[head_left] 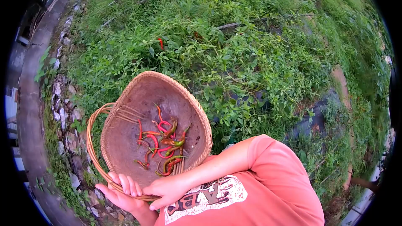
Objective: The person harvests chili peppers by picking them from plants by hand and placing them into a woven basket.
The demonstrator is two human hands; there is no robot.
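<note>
A woven basket point(130, 81) with a braided rim and a curved cane handle point(91, 142) hangs tilted in front of my body. Inside it lie several red and green chili peppers point(169, 142), some curled, gathered toward the lower right of its bowl. My left hand point(123, 190) is closed round the lower part of the handle, its fingers over the cane. Close beside it, my right hand point(171, 188) grips the same handle, with the forearm crossing in front of my shirt along the basket's near rim.
Green pepper plants point(251, 58) and weeds fill the ground ahead; a red chili point(161, 44) hangs among them. Dark plastic sheeting point(314, 117) shows at the right. A stone edging point(63, 113) and a paved path point(31, 83) run along the left.
</note>
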